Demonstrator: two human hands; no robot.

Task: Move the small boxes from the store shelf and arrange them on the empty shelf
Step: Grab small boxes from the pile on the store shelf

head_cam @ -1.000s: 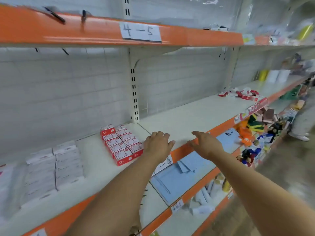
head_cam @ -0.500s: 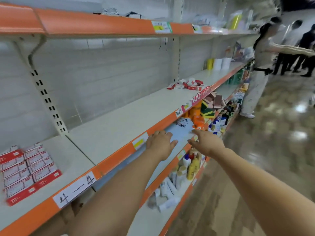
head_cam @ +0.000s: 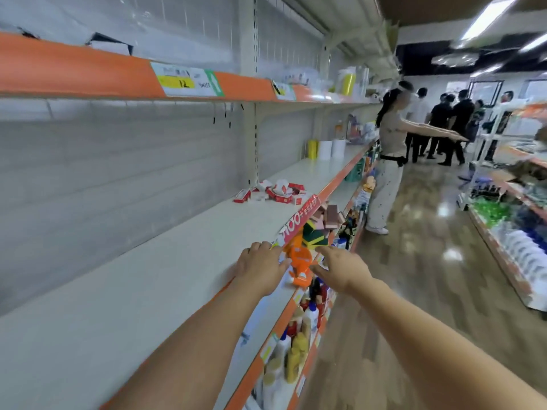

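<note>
Along the white shelf (head_cam: 177,261), seemingly jumbled boxes (head_cam: 275,193).

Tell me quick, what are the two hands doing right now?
Left hand: open, holding nothing, over the shelf edge.
Right hand: open, holding nothing, reaching forward.

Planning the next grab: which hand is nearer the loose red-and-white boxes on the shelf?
Left. The left hand is over the shelf short of the boxes; the right hand hangs beyond its edge.

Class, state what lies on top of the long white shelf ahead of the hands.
On the white shelf lies a loose pile of small boxes; farther along, containers. Boxes beneath the pile stay hidden.
</note>
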